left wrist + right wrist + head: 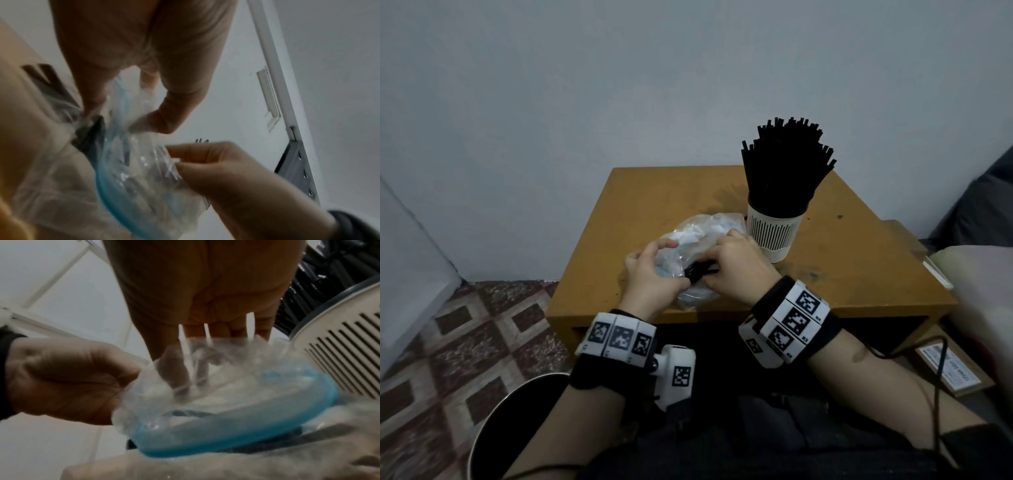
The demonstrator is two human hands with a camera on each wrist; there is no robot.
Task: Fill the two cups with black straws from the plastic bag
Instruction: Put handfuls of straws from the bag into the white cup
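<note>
**Two hands at the bag, one cup of straws beside them**

Both working at the crumpled clear plastic bag (700,240) on the near half of the small ochre wooden table (859,274). Left hand (650,274) curled round the bag's near-left side, thumb and fingers pinching the film; seen likewise in the left wrist view, film gathered under the fingertips (160,123). Right hand (739,263) gripping the bag from the right, fingers bent down into the plastic, a small black bunch of straw ends (698,269) showing between the two hands. Blue-tinted band of the bag (236,434) curving under the right palm in the right wrist view; blurred, contents hard to read.

Just right of the bag and nearly touching the right hand's knuckles: white slotted cup (774,233), upright, packed with black straws (787,161) fanning out above its rim. Only one cup visible.

Bag's near end close to the table's front edge. Bare tabletop open to the right of the cup and along the far left edge. Table's far edge set against the grey wall (619,85). Round dark bin (517,428) on the patterned floor (465,325) below the left forearm, and a cardboard box (945,370) low on the right.
</note>
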